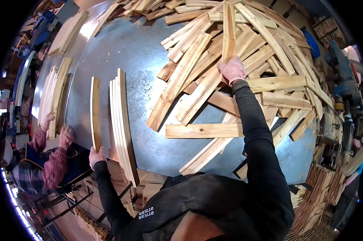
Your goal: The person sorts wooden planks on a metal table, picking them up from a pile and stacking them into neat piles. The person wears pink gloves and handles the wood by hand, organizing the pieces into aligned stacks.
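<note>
My left hand (97, 157), in a pale pink glove, grips the near end of a narrow wooden board (95, 114) that stretches away over the metal table. Just right of it lies a row of boards (121, 124) set side by side, their near ends jutting past the table edge. My right hand (232, 70), gloved the same way, reaches far out and closes on the near end of a long wooden plank (229, 30) on top of a loose heap of planks (193, 62). The heap's planks cross at many angles.
The shiny metal table (125, 44) carries everything. At the left a co-worker (40, 164) in a plaid sleeve has both hands by a stack of boards (54, 94); another stack (68, 32) lies farther off. Stacked wood (320, 197) stands at the lower right, near machinery (346, 120).
</note>
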`<state>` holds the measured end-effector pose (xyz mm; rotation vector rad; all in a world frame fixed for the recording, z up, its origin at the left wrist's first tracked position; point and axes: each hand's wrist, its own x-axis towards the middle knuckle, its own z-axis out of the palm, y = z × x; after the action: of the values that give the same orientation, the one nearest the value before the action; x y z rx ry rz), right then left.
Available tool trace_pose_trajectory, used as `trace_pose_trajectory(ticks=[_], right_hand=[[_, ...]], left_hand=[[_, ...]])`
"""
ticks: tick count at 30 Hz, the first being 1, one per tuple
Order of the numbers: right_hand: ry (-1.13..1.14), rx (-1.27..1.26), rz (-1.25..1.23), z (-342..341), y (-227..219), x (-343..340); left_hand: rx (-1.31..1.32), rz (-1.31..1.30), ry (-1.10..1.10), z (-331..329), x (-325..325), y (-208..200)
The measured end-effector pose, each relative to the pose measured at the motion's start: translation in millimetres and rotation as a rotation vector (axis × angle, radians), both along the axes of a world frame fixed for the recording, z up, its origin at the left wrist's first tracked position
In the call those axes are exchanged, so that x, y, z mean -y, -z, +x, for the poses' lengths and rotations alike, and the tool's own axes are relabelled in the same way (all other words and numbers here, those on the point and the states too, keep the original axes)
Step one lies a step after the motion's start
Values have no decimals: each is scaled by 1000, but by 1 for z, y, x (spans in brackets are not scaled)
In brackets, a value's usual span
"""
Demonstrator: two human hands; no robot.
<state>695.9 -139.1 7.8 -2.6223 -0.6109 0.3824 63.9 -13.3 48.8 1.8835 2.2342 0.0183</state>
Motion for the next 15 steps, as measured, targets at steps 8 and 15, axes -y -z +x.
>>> trace_pose_trajectory(ticks=[8, 15], right_hand=[[2, -868, 838, -15, -5, 98], [-506, -127, 1, -23, -129, 170]], left_hand=[[282, 203, 461, 86, -9, -40], [79, 597, 1456, 220, 33, -111]])
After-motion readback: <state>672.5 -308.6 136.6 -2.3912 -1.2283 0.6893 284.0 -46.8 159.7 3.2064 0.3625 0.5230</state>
